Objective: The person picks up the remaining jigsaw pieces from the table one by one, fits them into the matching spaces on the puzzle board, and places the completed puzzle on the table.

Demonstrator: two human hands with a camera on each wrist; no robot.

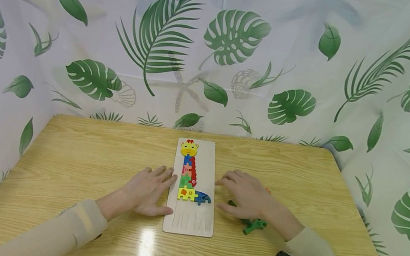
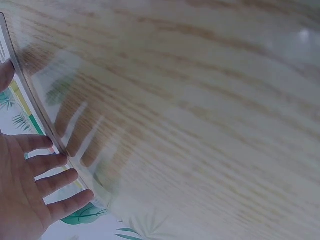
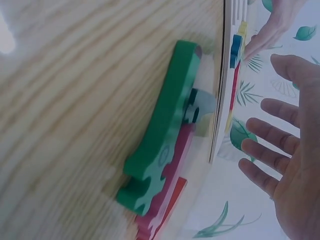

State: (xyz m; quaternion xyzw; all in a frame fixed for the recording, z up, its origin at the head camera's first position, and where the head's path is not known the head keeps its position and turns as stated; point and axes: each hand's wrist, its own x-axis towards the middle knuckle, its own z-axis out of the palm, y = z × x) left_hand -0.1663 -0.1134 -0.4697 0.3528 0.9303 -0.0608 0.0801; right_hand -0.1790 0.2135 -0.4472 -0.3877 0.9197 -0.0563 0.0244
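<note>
Two-handed, grasping nothing, flanking the board (image 1: 205,163) on the table (image 1: 100,144): resting the left hand (image 1: 150,191), straight-fingered, at its left edge, poising the right hand (image 1: 245,196), relaxed, just beside its right edge. Possibly risking shoving the board askew through uneven pushing and jogging the giraffe pieces (image 1: 186,181) out of line, or scattering the loose green piece (image 1: 255,226) by dipping the right hand while reaching across.
</note>
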